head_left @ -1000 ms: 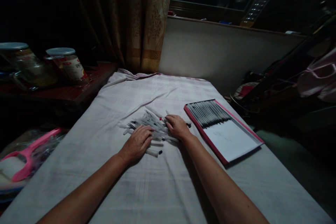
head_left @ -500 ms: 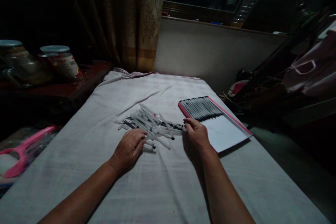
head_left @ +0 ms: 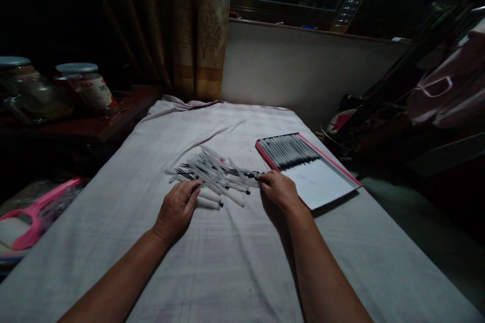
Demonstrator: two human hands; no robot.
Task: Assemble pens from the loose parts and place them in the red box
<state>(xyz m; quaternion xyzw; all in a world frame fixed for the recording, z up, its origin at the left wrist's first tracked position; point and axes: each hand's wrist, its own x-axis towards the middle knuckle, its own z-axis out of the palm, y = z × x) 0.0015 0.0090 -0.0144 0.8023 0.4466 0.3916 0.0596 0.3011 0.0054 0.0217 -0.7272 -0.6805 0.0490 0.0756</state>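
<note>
A loose pile of pens point(head_left: 215, 171) with translucent white barrels and black ends lies on the white cloth. My left hand point(head_left: 177, 208) is at the pile's near left edge, thumb and fingers drawn together; what is between them, if anything, is hidden. On the right side of the pile, my right hand point(head_left: 279, 189) pinches the black end of a pen point(head_left: 258, 177). Just beyond that hand is a shallow red-edged box point(head_left: 322, 186), its far part filled with a neat row of similar pens point(head_left: 290, 151). White lining shows in the box's near part.
The bed-like surface is covered by a creased cloth point(head_left: 212, 272). Jars point(head_left: 89, 88) stand on a dark red table point(head_left: 129, 106) at left, with a pink-handled item point(head_left: 38, 212) below. A curtain point(head_left: 208, 35) and a bottle point(head_left: 352, 5) on the sill are behind.
My left hand has drawn slightly back to the left along the pile. My right hand has shifted a little left, toward the pens. The whole view has tilted slightly.
</note>
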